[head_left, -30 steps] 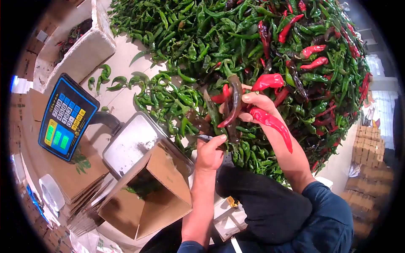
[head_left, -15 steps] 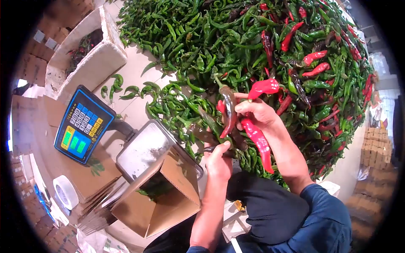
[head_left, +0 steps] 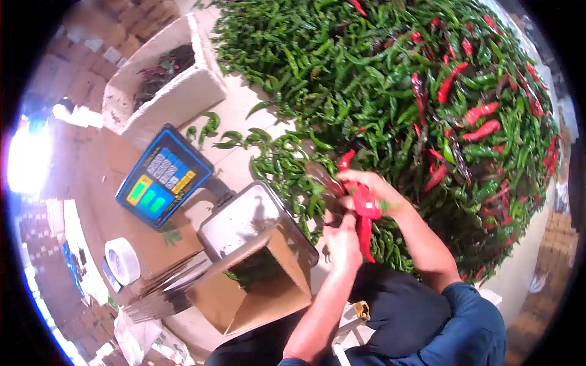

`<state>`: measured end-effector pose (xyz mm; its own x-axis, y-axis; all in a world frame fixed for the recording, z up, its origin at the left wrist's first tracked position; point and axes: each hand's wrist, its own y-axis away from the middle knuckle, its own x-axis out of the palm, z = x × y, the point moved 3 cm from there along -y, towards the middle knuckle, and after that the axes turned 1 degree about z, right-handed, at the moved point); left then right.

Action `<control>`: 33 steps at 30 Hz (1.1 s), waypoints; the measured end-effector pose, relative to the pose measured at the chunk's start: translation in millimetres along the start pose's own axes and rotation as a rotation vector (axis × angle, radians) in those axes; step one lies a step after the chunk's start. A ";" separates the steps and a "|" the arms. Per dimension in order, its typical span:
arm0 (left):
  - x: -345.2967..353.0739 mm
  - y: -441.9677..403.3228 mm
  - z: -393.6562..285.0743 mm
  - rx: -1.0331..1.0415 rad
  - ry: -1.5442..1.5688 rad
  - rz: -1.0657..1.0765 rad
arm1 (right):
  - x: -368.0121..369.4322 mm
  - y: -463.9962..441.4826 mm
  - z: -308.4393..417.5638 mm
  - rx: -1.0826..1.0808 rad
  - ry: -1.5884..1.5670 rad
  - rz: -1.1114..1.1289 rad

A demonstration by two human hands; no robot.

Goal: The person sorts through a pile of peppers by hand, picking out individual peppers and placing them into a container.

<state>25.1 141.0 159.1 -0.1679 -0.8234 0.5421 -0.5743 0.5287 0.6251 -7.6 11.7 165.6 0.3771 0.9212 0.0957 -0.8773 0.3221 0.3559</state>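
My right hand (head_left: 381,192) is closed around several chili peppers. Among them are a red chili pepper (head_left: 365,204) across the fingers, another red one (head_left: 365,241) hanging below, and a brownish-dark one (head_left: 323,178) that is blurred. Close beside it, my left hand (head_left: 343,244) has its thumb up and its fingers curled round dark chili peppers, mostly hidden between the two hands. Both hands are over the near edge of a large heap of green chili peppers (head_left: 342,73) with red ones scattered through it.
An open cardboard box (head_left: 210,308) with green chilies inside stands tilted on the scale's metal plate (head_left: 238,219). Left of it are the scale display (head_left: 165,177), a tape roll (head_left: 122,261) and flattened cardboard (head_left: 162,293). A white foam box (head_left: 177,97) holds dark chilies.
The view has shifted, so the scale and boxes appear further right. My hands have come closer together, and the peppers in my right hand have turned and bunched up.
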 end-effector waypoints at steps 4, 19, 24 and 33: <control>7.0 14.3 -11.2 0.026 -0.030 -0.071 | 10.6 -1.2 6.8 0.014 0.043 -0.020; 126.2 -146.0 -453.2 0.514 -0.092 0.365 | 125.4 -354.3 459.2 -0.293 1.353 0.115; 76.9 -209.1 -518.6 0.596 0.074 0.142 | 78.4 -353.3 473.8 -0.907 1.128 -0.404; -2.7 -112.9 -527.9 1.075 -1.115 0.077 | -65.4 -39.0 -26.6 0.100 0.731 -0.325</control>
<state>513.3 192.5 383.6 -0.4330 -0.7918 -0.4307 -0.7396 0.5852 -0.3323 -5.9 -55.2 120.8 0.2890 0.7053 -0.6474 -0.7131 0.6098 0.3459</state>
